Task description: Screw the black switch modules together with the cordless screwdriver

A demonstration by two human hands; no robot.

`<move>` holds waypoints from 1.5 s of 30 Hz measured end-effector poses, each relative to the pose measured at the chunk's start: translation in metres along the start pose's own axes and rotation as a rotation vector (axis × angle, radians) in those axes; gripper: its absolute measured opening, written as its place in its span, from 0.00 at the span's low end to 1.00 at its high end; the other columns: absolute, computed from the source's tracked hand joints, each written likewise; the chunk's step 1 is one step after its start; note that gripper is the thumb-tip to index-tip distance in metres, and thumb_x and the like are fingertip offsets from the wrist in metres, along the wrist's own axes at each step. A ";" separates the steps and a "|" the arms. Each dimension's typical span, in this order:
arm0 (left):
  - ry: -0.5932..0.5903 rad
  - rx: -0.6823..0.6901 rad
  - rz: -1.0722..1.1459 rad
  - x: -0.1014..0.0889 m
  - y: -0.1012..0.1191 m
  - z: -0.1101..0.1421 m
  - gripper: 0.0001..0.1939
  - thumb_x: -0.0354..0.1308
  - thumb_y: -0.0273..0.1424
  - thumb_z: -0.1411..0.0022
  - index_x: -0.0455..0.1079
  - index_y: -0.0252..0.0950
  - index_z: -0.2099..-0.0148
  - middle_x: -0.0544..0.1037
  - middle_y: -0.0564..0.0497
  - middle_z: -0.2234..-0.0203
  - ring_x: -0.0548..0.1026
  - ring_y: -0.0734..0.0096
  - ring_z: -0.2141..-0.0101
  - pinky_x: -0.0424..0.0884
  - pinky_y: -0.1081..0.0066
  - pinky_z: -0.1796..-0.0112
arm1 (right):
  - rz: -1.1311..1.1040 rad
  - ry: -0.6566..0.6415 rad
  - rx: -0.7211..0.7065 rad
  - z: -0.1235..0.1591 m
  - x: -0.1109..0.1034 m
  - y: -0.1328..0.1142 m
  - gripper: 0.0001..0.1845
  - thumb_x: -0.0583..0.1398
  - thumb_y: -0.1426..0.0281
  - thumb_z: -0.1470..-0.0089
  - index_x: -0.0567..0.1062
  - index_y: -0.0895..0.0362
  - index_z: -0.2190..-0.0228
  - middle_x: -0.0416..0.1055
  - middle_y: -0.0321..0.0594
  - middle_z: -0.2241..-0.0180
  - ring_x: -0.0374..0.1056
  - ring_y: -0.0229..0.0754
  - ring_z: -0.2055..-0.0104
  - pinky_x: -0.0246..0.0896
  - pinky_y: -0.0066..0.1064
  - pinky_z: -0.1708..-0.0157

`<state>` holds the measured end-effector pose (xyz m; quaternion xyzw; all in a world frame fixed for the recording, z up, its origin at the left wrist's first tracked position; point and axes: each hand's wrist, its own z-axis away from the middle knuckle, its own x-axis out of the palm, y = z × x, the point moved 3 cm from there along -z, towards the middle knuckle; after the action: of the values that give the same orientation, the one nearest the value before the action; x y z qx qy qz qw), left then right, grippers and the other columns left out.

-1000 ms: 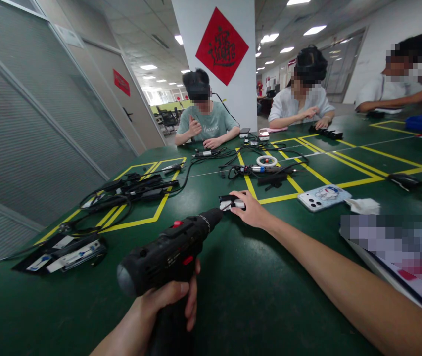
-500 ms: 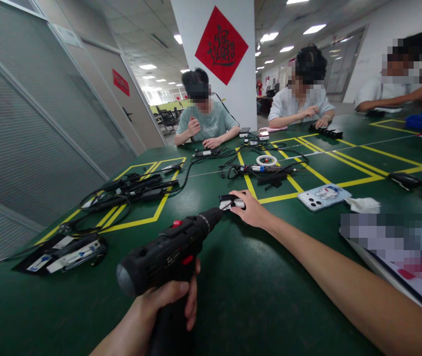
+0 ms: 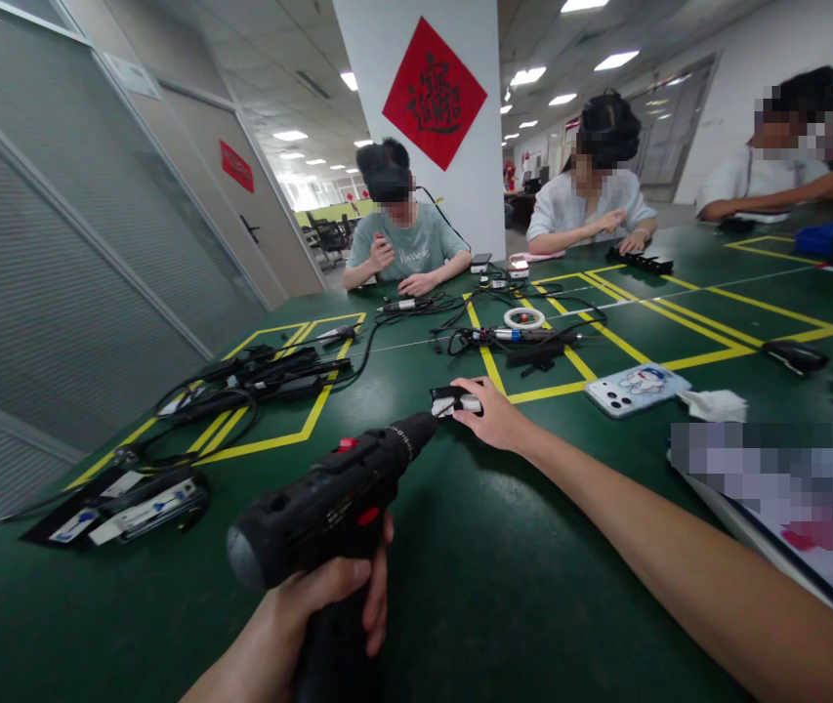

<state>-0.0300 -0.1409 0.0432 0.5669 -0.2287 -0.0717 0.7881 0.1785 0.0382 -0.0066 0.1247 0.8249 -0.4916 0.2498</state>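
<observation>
- while the left hand (image 3: pixel 335 591) clenches its fingers round the grip of a black power drill (image 3: pixel 313 508), the right hand (image 3: pixel 489 415) grasps a small black-and-white piece (image 3: pixel 448 399) between thumb and fingers, low over the table (image 3: pixel 504 605).
- reckoned from the middle of the view, the drill lies towards seven o'clock with its nose aimed at two; the small piece sits just off centre, between four and five o'clock, right by the drill's tip. whether they touch, i cannot tell, nor whether a finger presses the trigger.
- the drill is likely heavy and stiff, best held by the grip, as it is. the small piece looks light and rigid, perhaps a bit smooth; its far end, clear of the drill's nose, seems the safest hold.
- pale print runs along the drill's side, too small to read; white marks ring its nose.
- at twelve o'clock, a red diamond sign (image 3: pixel 435 93) bears one large dark chinese-style character, and below it a co-worker's green shirt (image 3: pixel 431 229) has blurred pale lettering.
- at three o'clock, the phone (image 3: pixel 636 389) shows a cartoon figure but no readable brand; at eight, white labels (image 3: pixel 145 510) carry blue marks i cannot make out.
</observation>
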 end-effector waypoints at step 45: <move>0.063 0.005 0.010 0.001 -0.001 0.000 0.11 0.50 0.32 0.43 0.57 0.38 0.57 0.71 0.52 0.83 0.69 0.64 0.83 0.62 0.65 0.77 | -0.010 -0.005 0.013 0.000 0.000 -0.001 0.25 0.60 0.68 0.48 0.65 0.51 0.48 0.58 0.43 0.52 0.62 0.42 0.50 0.54 0.38 0.46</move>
<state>-0.0291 -0.1411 0.0426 0.5696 -0.2068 -0.0491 0.7939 0.1779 0.0375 -0.0056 0.1212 0.8215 -0.4986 0.2485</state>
